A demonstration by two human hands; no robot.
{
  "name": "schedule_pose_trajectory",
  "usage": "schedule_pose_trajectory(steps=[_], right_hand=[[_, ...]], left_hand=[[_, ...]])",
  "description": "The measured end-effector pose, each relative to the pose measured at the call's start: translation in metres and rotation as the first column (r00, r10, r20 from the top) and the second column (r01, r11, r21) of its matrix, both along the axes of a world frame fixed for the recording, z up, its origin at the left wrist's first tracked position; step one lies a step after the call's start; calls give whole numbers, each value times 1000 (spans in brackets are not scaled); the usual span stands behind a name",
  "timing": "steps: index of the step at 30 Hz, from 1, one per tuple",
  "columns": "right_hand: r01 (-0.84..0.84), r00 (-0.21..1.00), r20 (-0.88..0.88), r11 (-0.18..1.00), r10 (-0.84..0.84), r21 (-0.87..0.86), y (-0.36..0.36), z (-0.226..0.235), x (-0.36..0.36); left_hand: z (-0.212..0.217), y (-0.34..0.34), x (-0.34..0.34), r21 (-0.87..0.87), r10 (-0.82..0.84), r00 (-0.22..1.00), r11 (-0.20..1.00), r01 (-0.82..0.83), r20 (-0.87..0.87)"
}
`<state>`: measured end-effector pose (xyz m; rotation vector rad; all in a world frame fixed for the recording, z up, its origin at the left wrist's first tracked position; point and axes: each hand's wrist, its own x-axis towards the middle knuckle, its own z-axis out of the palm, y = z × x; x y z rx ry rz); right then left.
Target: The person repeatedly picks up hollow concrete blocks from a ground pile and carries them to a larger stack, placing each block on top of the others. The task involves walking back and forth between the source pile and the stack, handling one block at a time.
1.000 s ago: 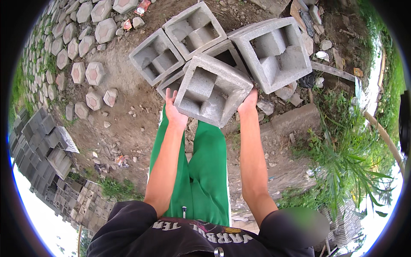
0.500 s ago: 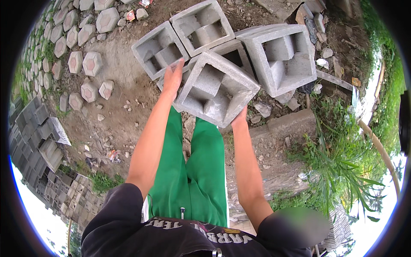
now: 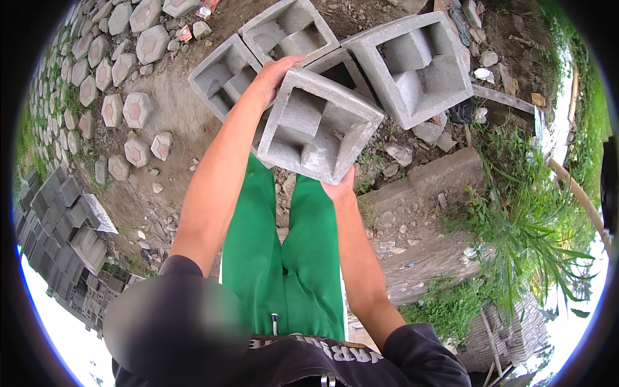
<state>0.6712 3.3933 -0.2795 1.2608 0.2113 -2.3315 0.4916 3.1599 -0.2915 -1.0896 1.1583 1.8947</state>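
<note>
We have tilted the hollow concrete block [image 3: 320, 126]: our left hand [image 3: 276, 72] has climbed to its top corner, while our right hand [image 3: 340, 188] has slipped beneath its lower corner.

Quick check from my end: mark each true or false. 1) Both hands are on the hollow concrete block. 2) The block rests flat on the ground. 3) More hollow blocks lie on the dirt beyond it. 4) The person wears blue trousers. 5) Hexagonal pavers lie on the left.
1) True: left hand grips the top corner of the hollow concrete block, right hand supports its lower edge.
2) False: it is lifted and tilted.
3) True: hollow blocks.
4) False: green trousers.
5) True: hexagonal pavers.
</note>
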Motion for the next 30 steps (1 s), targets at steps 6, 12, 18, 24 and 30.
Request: schedule_pose_trajectory(steps=[6,12,18,24,30], right_hand=[[165,984,-77,981,-158,97,-15,-2,1],[147,988,20,976,-152,158,-11,-5,-3],[30,989,145,998,-38,53,11,36,-2],[-68,993,112,962,39,265,35,133,26],[-8,997,-71,997,13,76,16,166,50]], left_hand=[[0,4,12,21,153,983,988,-151,-99],[12,3,11,13,59,994,998,-58,-90],[38,-15,90,47,305,952,951,-304,0],[157,-50,188,282,337,940,897,-340,62],[225,-66,225,223,63,992,971,-86,108]])
